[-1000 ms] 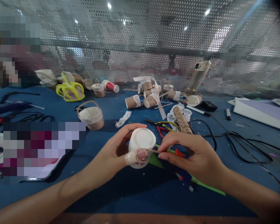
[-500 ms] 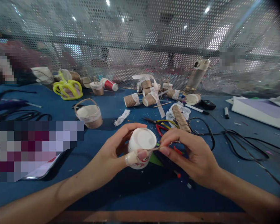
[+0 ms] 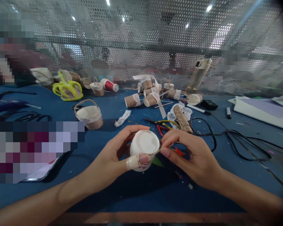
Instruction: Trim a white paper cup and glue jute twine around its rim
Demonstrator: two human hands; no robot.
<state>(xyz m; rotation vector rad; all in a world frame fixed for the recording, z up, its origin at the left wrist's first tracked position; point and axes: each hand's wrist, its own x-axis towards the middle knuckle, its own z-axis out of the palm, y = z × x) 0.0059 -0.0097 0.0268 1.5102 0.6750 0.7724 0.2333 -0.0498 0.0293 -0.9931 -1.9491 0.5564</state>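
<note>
My left hand (image 3: 115, 150) is wrapped round a white paper cup (image 3: 147, 142), its base turned up toward me. A bandage (image 3: 133, 161) covers part of the left thumb, which presses on the cup's side just below the base rim. At the cup's right edge my right hand (image 3: 191, 150) pinches a thin brown twine (image 3: 157, 151) between thumb and forefinger. The twine runs along the cup under the left thumb; the rest of it is hidden. Behind the hands lie scissors (image 3: 163, 125) and a roll of twine (image 3: 181, 119) on white lace (image 3: 171, 114).
A twine-wrapped cup basket (image 3: 91, 117) stands at the left. Farther back are several small wrapped cups (image 3: 132, 100), a yellow looped piece (image 3: 68, 89) and a bottle (image 3: 199, 75) by the perforated metal screen (image 3: 141, 37). Black cables (image 3: 238, 147) lie at the right.
My right hand has brought the twine in against the cup's side, so less of it shows between fingers and cup. The cup has tipped and shifted slightly to the right.
</note>
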